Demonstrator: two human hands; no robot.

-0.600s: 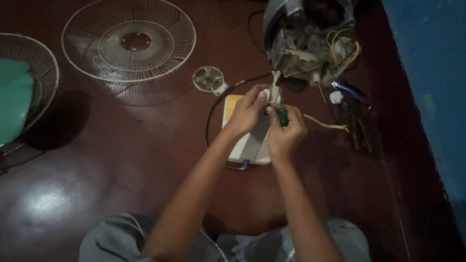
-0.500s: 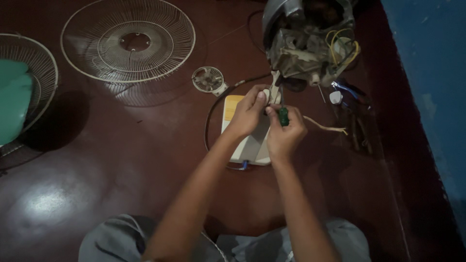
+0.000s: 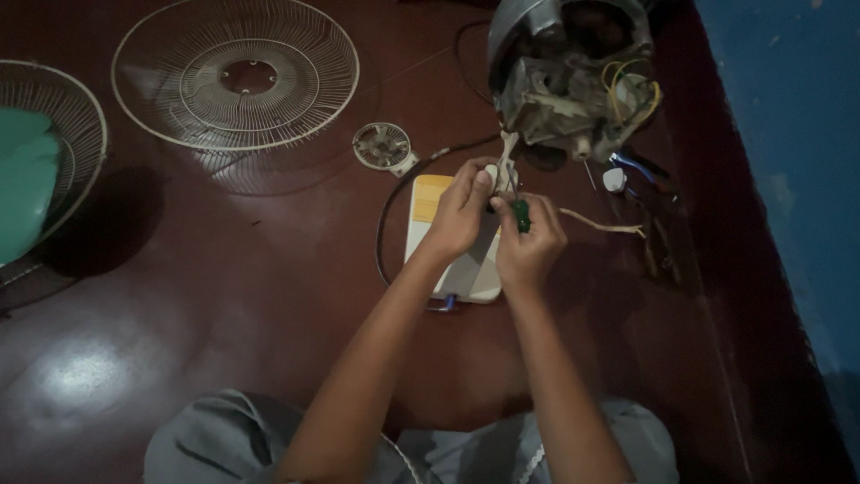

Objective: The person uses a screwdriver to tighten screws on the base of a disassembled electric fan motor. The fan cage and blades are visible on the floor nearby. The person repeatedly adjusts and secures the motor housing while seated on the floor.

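1. Head view: the left hand [image 3: 461, 215] pinches a small white part [image 3: 491, 172] just below the opened fan motor [image 3: 573, 90].
2. Right hand [image 3: 528, 246] is closed around a green-handled screwdriver [image 3: 520, 215], its tip at that part.
3. Both hands hover over a white casing [image 3: 470, 269] on the dark red floor [image 3: 224, 296].

Both forearms extended forward — hands [image 3: 497, 224] close together, touching; left hand [image 3: 461, 215] fingers curled, right hand [image 3: 530, 244] fisted.
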